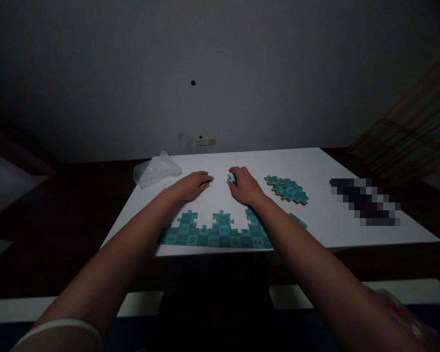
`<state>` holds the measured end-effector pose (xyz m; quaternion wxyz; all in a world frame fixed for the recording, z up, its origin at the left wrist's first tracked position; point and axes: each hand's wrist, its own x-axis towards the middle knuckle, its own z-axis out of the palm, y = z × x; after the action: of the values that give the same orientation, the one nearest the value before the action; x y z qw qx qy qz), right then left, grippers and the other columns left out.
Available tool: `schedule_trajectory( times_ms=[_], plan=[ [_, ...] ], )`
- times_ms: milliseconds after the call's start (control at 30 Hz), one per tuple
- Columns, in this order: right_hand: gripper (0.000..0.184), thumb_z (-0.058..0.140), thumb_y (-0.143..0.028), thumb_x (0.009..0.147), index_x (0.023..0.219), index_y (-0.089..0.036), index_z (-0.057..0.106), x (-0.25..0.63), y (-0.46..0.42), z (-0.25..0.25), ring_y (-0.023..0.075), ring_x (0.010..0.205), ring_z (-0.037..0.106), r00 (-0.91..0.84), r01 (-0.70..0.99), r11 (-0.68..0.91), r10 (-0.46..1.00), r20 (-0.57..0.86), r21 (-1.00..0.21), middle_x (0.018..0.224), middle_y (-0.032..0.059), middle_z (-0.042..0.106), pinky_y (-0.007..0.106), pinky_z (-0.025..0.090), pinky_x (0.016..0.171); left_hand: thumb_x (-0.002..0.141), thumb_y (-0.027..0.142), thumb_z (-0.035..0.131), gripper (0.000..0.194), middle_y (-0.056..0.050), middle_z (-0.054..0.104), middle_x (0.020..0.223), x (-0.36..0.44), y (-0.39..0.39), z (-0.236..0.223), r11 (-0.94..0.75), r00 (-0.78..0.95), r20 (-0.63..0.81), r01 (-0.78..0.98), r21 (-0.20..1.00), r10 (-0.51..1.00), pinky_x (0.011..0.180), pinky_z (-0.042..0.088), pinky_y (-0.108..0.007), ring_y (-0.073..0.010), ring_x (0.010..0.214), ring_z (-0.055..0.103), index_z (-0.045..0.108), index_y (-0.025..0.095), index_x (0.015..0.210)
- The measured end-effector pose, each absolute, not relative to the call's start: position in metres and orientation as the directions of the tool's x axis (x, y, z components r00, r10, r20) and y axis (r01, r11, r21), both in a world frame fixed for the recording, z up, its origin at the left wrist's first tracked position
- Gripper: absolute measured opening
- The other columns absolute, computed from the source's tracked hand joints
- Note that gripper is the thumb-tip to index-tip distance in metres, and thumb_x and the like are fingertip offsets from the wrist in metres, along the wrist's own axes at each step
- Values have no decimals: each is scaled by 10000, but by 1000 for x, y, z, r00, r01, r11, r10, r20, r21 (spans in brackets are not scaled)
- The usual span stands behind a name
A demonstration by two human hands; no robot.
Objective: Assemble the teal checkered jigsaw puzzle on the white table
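My left hand (195, 185) is closed on a small teal puzzle piece, of which only an edge shows past the fingertips. Across a short gap, my right hand (245, 186) grips a pale teal puzzle piece (231, 178) between thumb and fingers. Both hands are over the white table, beyond a partly joined puzzle (209, 237). That puzzle lies along the near edge, its far side stepped with knobs and gaps. My forearms cover its left and right ends. To the right of my right hand lies a heap of teal puzzle pieces (288, 189).
A crumpled clear plastic bag (157, 169) lies at the table's back left. One teal piece (298, 220) rests beside my right forearm. A pixelated dark object (364, 201) is on the right of the white table (326, 168). A wall with sockets (205, 142) stands behind.
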<state>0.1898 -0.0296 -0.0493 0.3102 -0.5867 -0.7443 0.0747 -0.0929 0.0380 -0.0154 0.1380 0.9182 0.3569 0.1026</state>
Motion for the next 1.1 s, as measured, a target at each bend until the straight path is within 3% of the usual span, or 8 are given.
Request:
schedule_trajectory(
  times_ms=[200,533,667,800,933,1100],
  plan=[
    [518,606,-256,1089,1599,-172,649,183,-25,-40,406,1362,702,-237,873,355,907,347,-334,1472,231,694,531,588,1186,1009,332,786,395,-157,853,1483,-121,37,-5,-629,651,125,640,441,749,1250,568,-479,-358,1383,784,883,227,1378],
    [540,611,-348,1066,1573,-178,685,204,-13,-50,420,1320,736,-291,849,411,888,356,-331,1432,224,728,575,626,1158,879,256,969,625,-160,854,1420,-126,30,-14,-592,590,222,561,579,776,1178,589,-458,-331,1278,794,838,206,1488],
    [551,652,-359,1014,1534,-190,720,216,-10,-55,413,1308,755,-292,824,434,876,385,-364,1394,204,763,572,636,1159,905,278,964,498,-134,902,1313,-129,25,-13,-530,585,177,513,675,792,1109,601,-444,-317,1179,821,889,206,1391],
    [552,673,-372,994,1514,-198,739,218,-10,-56,419,1295,767,-295,818,439,875,384,-371,1407,200,786,584,640,1161,1004,327,858,295,-139,912,1204,-132,27,-13,-449,540,174,433,782,824,1033,605,-428,-291,1078,826,926,181,1252],
    [545,678,-363,985,1503,-209,752,218,-9,-57,410,1292,774,-278,822,427,878,389,-377,1401,188,802,565,645,1158,1034,343,809,297,-144,906,1175,-134,32,-14,-328,447,168,311,892,879,1008,604,-409,-260,1049,805,923,153,1232],
    [554,689,-350,988,1517,-199,754,218,-8,-56,403,1289,777,-274,821,413,891,362,-394,1408,193,801,555,641,1160,960,347,883,302,-113,889,1049,-138,32,-12,-220,424,103,237,946,900,935,600,-388,-231,951,763,927,146,1183]
  ],
)
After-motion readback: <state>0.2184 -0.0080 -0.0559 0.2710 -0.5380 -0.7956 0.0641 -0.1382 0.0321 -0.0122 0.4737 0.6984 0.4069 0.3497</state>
